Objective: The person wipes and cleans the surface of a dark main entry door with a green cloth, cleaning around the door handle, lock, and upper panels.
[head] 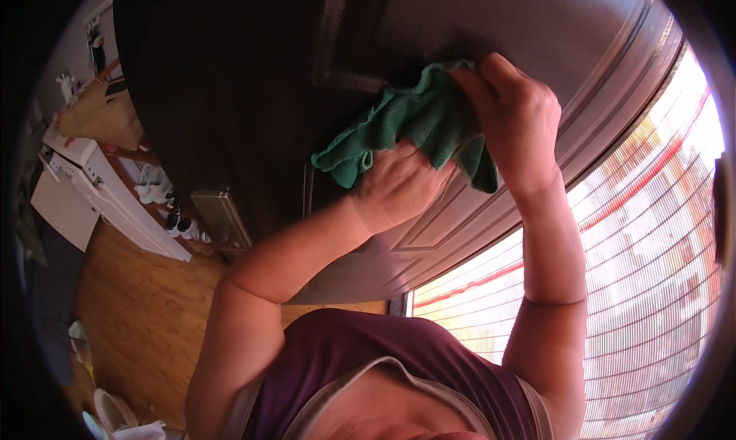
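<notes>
A bunched green cloth lies against a dark panelled door, with both of my hands on it. My left hand is at the cloth's lower middle, its fingers hidden under the folds. Higher up, my right hand pinches the cloth's upper right edge between thumb and fingers, close to the door's surface. The cloth hangs in folds between the hands, and one corner droops below my right wrist. A metal lock plate is on the door, left of my left forearm.
At the left, a white cabinet has its door ajar beside shelves with several shoes. A brown paper bag rests on top. Wooden flooring stretches below. On the right is a bright window with a mesh screen.
</notes>
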`<state>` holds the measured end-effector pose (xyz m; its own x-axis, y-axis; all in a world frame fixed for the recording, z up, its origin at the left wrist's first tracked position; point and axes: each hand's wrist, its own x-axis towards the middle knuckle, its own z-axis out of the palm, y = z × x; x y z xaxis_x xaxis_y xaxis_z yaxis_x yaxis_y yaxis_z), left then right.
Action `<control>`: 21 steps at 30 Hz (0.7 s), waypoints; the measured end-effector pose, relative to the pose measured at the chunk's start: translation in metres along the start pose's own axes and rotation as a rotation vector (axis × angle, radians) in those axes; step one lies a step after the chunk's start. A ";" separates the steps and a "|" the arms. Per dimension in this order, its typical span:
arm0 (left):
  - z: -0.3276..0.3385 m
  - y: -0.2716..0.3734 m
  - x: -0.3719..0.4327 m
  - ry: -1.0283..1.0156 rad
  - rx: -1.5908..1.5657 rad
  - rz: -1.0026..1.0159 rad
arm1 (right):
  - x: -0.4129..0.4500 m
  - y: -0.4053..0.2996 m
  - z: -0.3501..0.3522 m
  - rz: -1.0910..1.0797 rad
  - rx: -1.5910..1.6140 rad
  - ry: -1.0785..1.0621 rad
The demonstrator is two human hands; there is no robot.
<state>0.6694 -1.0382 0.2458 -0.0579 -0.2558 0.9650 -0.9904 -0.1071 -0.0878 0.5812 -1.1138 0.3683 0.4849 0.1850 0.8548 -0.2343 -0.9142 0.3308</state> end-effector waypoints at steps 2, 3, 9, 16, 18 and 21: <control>0.001 0.002 -0.001 0.007 0.019 -0.025 | 0.001 -0.001 0.001 0.007 0.002 0.016; 0.001 0.004 -0.002 -0.003 0.040 -0.041 | 0.005 -0.006 0.001 0.014 0.002 0.016; 0.005 0.000 -0.005 0.013 0.043 -0.006 | 0.000 0.000 -0.004 0.085 0.060 -0.073; 0.013 0.002 -0.011 0.004 -0.005 -0.062 | 0.010 -0.009 0.003 -0.039 0.025 0.033; 0.010 0.002 -0.008 0.011 -0.015 -0.060 | 0.001 -0.001 0.000 0.012 0.043 -0.015; 0.003 0.001 -0.007 -0.013 0.004 -0.031 | -0.004 -0.002 0.005 0.020 0.064 0.049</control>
<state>0.6690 -1.0396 0.2385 -0.0259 -0.2651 0.9639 -0.9912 -0.1185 -0.0592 0.5840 -1.1143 0.3625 0.4389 0.1825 0.8798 -0.1880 -0.9388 0.2885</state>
